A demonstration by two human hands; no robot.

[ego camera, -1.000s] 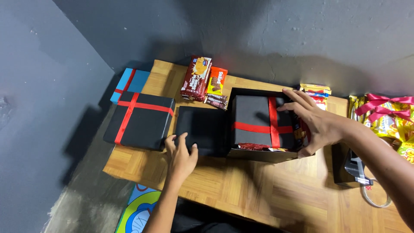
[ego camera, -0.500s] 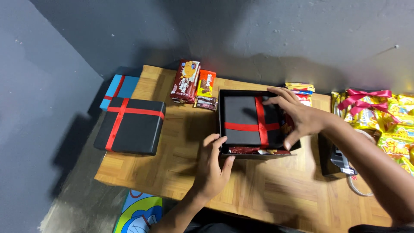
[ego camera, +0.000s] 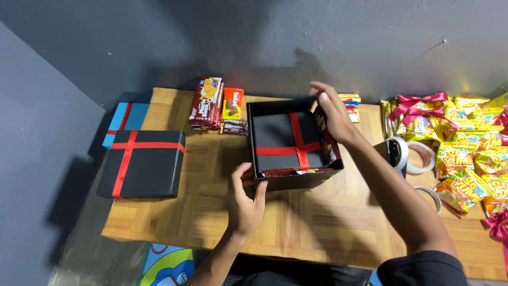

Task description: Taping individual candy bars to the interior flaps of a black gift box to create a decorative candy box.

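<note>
Gripping open black box, left hand front, right hand back, opening upward

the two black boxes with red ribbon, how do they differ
The closed black box lies untouched at the table's left; the open black box sits mid-table, touched by the left hand and right hand. The closed one shows only its lid; the open one holds a ribboned lid and snack packets. Both carry red ribbon crosses.

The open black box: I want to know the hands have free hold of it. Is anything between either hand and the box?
Nothing visible. The left hand grips the box at its near left corner, and the right hand rests on the far right rim. The lid lies inside the box.
</note>
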